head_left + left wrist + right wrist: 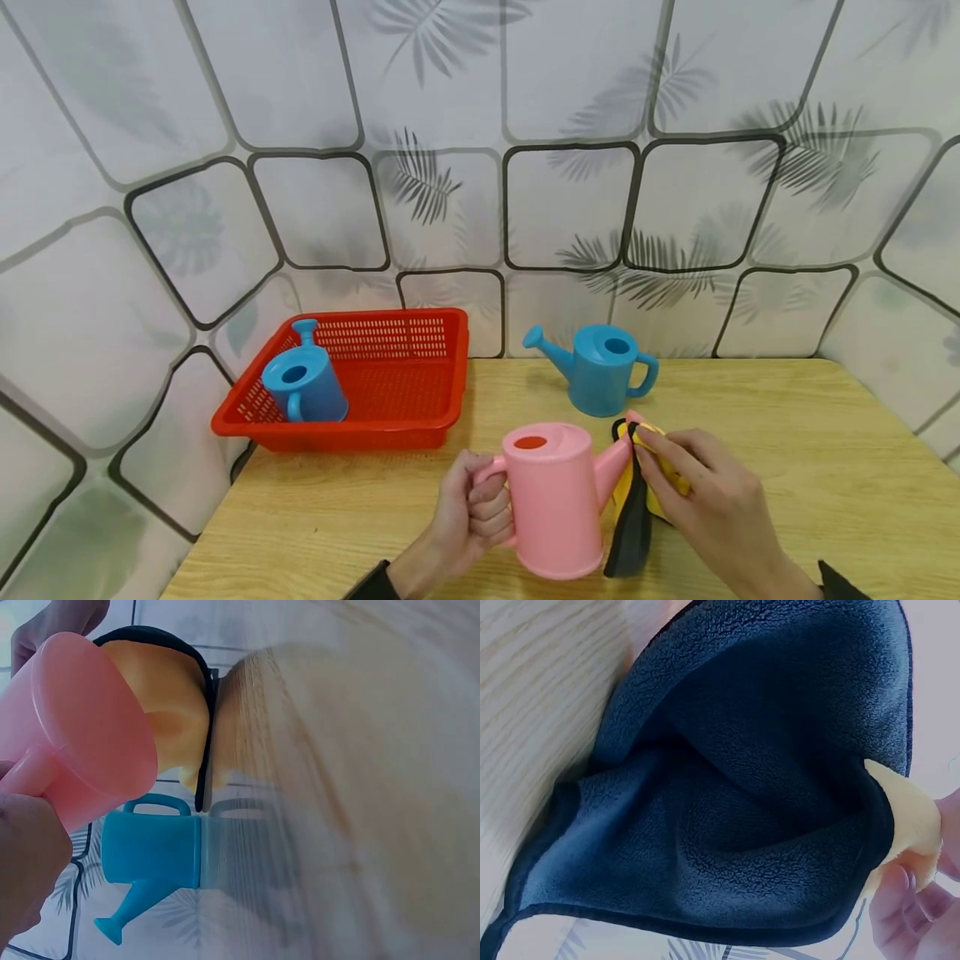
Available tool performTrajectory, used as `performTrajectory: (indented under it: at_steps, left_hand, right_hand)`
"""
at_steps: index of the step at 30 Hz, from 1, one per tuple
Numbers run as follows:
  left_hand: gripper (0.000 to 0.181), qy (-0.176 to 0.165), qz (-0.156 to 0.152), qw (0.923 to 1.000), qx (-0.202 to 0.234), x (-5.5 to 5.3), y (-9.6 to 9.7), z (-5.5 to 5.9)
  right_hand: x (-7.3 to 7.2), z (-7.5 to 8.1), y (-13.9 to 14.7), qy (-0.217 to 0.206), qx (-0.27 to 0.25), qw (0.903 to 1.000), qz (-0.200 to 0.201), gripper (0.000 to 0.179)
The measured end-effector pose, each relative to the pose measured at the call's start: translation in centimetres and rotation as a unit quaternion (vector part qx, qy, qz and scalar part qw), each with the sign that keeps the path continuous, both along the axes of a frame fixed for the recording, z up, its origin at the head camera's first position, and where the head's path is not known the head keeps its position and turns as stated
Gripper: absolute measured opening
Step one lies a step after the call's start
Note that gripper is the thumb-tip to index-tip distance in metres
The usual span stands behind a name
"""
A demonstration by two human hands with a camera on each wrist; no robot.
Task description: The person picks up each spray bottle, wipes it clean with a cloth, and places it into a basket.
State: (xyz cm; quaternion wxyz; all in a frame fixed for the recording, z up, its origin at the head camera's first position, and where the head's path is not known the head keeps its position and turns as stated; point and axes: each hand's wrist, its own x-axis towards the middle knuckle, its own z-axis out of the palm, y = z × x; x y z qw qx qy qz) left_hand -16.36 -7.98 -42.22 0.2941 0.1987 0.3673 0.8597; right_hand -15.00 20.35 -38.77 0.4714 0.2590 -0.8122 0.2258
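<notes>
A pink watering can (553, 504) is held upright by its handle in my left hand (480, 508), its spout pointing right. My right hand (716, 492) pinches a yellow and dark grey cloth (632, 521) against the spout near its tip. In the right wrist view the fuzzy grey side of the cloth (727, 802) fills most of the picture and hides the spout. The left wrist view shows the can's base (97, 720) tilted toward the camera, with the yellow side of the cloth (161, 690) behind it.
Behind the hands a blue watering can (603, 371) stands on the wooden table (787, 450), spout to the left. At the back left, a red plastic basket (405, 429) holds another blue watering can (307, 387), leaning inside. A patterned curtain (450, 217) surrounds the table's back and sides.
</notes>
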Motion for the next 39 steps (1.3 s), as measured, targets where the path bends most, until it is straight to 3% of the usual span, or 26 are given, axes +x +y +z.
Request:
performTrajectory:
  at_steps: [9,14,18,22,27,32,39]
  left_hand:
    - [0.041,0.001,0.002,1.0000,0.006,0.0,0.1,-0.2]
    - [0.039,0.029,0.009,0.9995,0.012,0.1,0.1,-0.3]
    - [0.039,0.056,0.024,0.9982,0.000,0.2,0.2,-0.2]
    - [0.038,0.059,0.039,0.9975,-0.010,0.1,0.2,-0.3]
    - [0.041,0.051,0.057,0.9971,-0.006,0.1,0.5,-0.5]
    - [0.041,0.043,0.070,0.9966,-0.011,0.1,0.7,-0.5]
    - [0.046,-0.022,0.106,0.9940,-0.018,-0.1,0.9,0.4]
  right_hand:
    - [0.1,-0.6,-0.4,-0.029,0.003,0.9995,0.012,0.052]
    - [0.4,-0.8,-0.7,-0.071,-0.004,0.9967,0.039,0.047]
    - [0.4,-1.2,-1.1,-0.076,-0.007,0.9950,0.065,0.046]
    - [0.4,-1.4,-1.4,-0.080,-0.003,0.9940,0.074,0.046]
    - [0.9,-1.3,-1.7,-0.116,0.009,0.9908,0.069,0.045]
    - [1.3,-1.4,-1.9,-0.143,0.017,0.9874,0.066,0.021]
    - [1.3,-1.4,-2.3,-0.148,-0.021,0.9852,0.084,0.048]
